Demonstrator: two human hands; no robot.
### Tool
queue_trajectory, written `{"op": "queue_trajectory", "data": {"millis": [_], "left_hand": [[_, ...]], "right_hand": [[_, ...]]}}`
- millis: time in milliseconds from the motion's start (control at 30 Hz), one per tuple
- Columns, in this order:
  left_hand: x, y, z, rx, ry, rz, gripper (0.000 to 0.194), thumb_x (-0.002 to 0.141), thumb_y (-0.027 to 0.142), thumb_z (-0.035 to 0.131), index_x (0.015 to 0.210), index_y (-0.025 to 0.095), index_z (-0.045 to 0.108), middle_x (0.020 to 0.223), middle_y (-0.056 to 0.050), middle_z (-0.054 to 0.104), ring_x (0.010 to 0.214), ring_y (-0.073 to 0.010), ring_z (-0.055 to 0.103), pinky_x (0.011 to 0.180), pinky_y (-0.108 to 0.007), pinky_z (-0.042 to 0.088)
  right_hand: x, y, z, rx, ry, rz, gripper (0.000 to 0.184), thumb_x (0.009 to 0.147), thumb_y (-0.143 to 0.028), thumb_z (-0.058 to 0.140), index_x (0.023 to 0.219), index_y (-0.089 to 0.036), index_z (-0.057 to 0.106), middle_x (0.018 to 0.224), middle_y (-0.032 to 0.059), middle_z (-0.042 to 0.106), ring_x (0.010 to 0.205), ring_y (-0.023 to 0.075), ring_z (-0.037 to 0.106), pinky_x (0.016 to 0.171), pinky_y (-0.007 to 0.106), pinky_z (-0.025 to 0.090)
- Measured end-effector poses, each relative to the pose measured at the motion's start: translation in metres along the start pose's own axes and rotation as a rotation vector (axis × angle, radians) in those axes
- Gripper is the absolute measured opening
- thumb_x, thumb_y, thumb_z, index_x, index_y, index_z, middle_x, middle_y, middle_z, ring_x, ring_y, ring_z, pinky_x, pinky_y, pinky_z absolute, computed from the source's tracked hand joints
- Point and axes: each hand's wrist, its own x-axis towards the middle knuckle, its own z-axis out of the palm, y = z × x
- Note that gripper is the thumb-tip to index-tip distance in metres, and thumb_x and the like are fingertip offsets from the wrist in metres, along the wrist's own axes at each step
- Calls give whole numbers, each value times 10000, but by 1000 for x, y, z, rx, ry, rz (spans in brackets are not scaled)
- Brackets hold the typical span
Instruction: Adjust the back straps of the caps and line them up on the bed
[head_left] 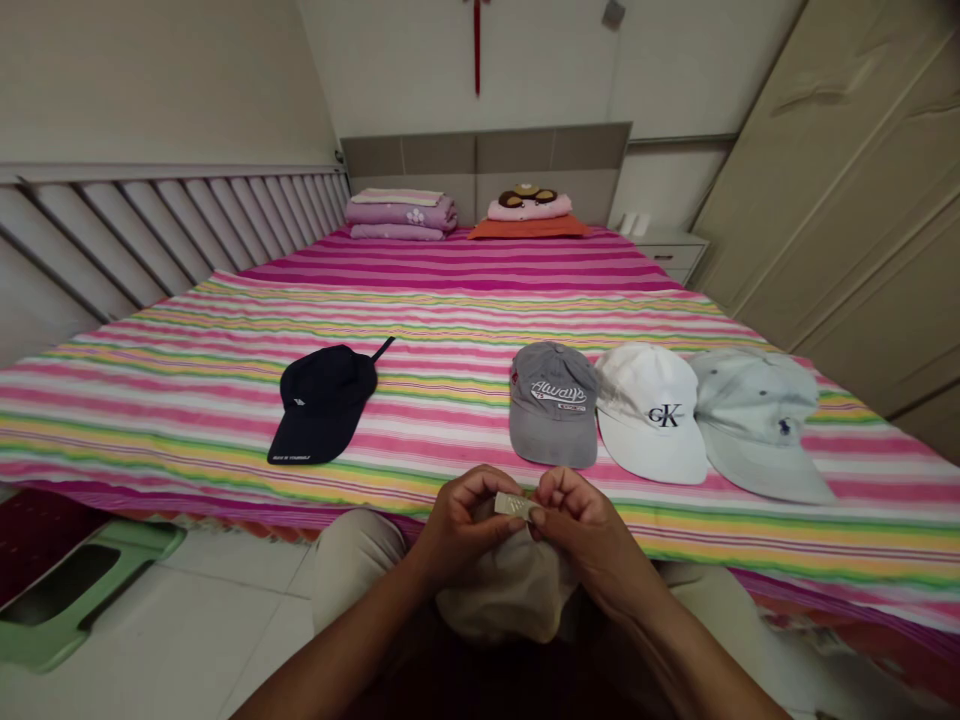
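Close to my lap, a beige cap (510, 590) hangs from my hands, its crown downward. Both thumbs and fingertips pinch its pale strap (517, 505), which shows small light marks; my left hand (474, 515) is on one end and my right hand (574, 515) on the other. Whether the strap is fastened, I cannot tell. On the bed beyond lie a grey cap (553, 405), a white cap (651, 412) and a pale grey-green cap (761, 420), side by side in a row. Farther left sits a black cap (322, 405), its strap sticking out behind.
A striped sheet (442, 400) covers the bed. Folded purple bedding (401, 215) and an orange cushion (529, 228) with a pink pile rest by the headboard (517, 155). A slatted rail (187, 220) borders the left side. A green stool (112, 580) stands on the floor at left.
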Motion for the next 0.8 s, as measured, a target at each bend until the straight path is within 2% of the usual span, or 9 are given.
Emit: {"op": "queue_trajectory", "data": {"millis": [133,300,400,500,633,800], "left_hand": [[1,3,0,-78,-40,-26,188,640,194,680,810,157,608,762,-31,564,724,-137,524,665,-250,393],[1,0,-2,-173,1,25,191,627,160,687,806,174,620,793,-23,572,753,-134,530,691,-251,392],[1,-3,-3,-199,11,44,197,622,149,688,806,173,621,801,-24,574,755,-131,530,688,-249,394],[1,-4,-3,-181,11,11,209,608,154,700,802,160,621,782,-26,571,727,-125,527,658,-240,396],[0,-4,-4,-134,-13,-54,219,588,186,717,781,148,620,737,-21,573,679,-120,520,617,-235,392],[1,-2,-8,-129,-11,-132,236,580,196,725,788,151,625,711,-16,586,665,-122,530,614,-237,395]], "right_hand": [[0,-1,1,-26,-18,13,273,625,-290,684,706,-179,449,567,-53,499,515,75,431,493,190,301],[0,-4,-4,-99,-13,60,277,693,-412,611,781,-166,521,612,-27,500,526,80,410,467,193,286],[1,-4,-9,-186,-40,118,296,690,-427,617,699,-144,532,557,-40,456,473,55,333,435,186,223],[3,-3,-11,-220,-47,156,308,666,-423,642,636,-144,513,511,-60,424,422,36,243,415,194,164],[4,-1,-7,-221,-25,127,323,629,-422,662,586,-146,499,487,-63,406,435,43,244,424,199,159],[4,-2,-3,-179,-33,183,307,677,-421,626,616,-150,496,509,-44,467,428,44,284,424,194,175]]}}
